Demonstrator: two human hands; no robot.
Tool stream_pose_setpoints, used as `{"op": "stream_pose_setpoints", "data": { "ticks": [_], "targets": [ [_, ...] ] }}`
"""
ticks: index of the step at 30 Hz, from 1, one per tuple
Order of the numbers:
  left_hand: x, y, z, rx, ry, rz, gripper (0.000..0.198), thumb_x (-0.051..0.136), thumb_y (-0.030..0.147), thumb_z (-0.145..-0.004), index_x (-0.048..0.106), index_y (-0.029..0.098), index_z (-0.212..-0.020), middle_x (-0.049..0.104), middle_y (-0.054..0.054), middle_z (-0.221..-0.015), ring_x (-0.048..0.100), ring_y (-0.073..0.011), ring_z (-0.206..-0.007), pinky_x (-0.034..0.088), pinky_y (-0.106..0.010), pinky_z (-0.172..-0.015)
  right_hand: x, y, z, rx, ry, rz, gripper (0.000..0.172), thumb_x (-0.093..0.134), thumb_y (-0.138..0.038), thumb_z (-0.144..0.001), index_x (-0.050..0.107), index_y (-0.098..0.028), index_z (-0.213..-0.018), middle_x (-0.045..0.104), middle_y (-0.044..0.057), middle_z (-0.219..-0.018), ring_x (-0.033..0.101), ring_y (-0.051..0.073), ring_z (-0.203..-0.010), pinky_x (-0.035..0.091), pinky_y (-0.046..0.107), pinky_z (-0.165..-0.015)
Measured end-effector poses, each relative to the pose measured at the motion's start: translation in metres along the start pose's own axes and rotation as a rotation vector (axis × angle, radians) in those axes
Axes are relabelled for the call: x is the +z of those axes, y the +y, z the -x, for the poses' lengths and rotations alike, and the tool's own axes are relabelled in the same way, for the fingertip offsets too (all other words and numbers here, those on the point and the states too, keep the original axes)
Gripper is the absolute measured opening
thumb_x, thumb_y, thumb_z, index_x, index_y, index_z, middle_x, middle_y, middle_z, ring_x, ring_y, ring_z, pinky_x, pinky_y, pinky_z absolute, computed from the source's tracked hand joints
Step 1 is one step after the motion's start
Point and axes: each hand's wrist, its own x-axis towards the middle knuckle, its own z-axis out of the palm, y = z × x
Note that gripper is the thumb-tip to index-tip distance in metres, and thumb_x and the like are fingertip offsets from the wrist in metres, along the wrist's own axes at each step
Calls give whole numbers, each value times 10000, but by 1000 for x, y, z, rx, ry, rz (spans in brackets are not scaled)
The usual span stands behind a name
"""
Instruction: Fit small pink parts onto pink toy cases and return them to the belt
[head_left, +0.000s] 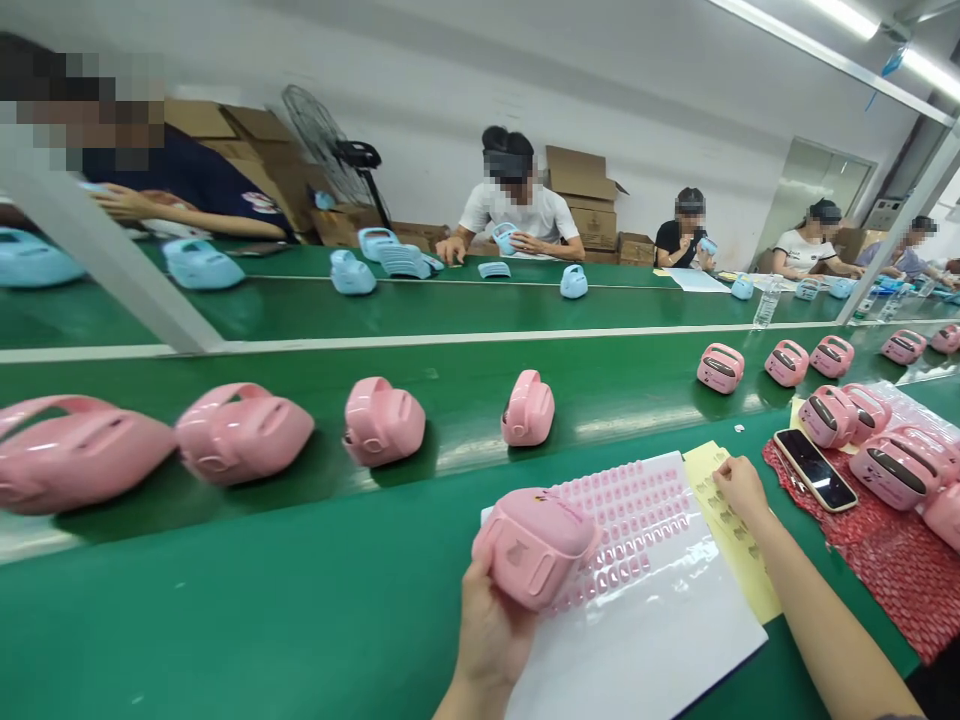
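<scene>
One pink handled casing (536, 575), already bearing a side emblem (517, 552), is resting in the left hand's (491, 625) grasp over the white sticker sheet (637, 640); right of it, the right hand (742, 490) is curling over the yellow sticker sheet (761, 590), grip unclear; stickers are remaining on both.

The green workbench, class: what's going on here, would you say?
The person's left hand holds a pink handled casing over a white sheet with rows of pink pieces. The right hand is at a yellow sticker sheet; whether it grips a sticker is unclear. Other pink casings stand beyond, and people opposite sit among blue casings.
</scene>
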Motion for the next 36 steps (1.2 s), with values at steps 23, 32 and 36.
{"op": "stream_pose_setpoints", "data": {
  "ticks": [23,32,36],
  "targets": [
    [-15,-19,8,168,-130,-241,931,714,528,-573,257,299,-1352,452,-114,-1328,481,-296,-1156,468,-371,-859,19,-139,98,-980,-130,-231,246,395,-161,-866,631,-229,-859,612,66,-781,565,176,-748,482,303,-651],
    [-14,-14,11,132,-122,-232,898,695,531,-598,256,311,-1350,478,-104,-1306,535,-281,-1092,508,-340,-775,19,-143,100,-1068,-84,-154,255,405,-111,-841,641,-205,-814,626,73,-765,564,172,-719,467,271,-590],
    [-16,-14,10,130,-136,-232,890,692,517,-615,244,305,-1354,474,-107,-1302,516,-288,-1115,495,-364,-811,15,-146,98,-1074,-137,-113,220,417,-135,-838,614,-211,-776,607,65,-764,546,171,-722,447,269,-589]
  ]
}}
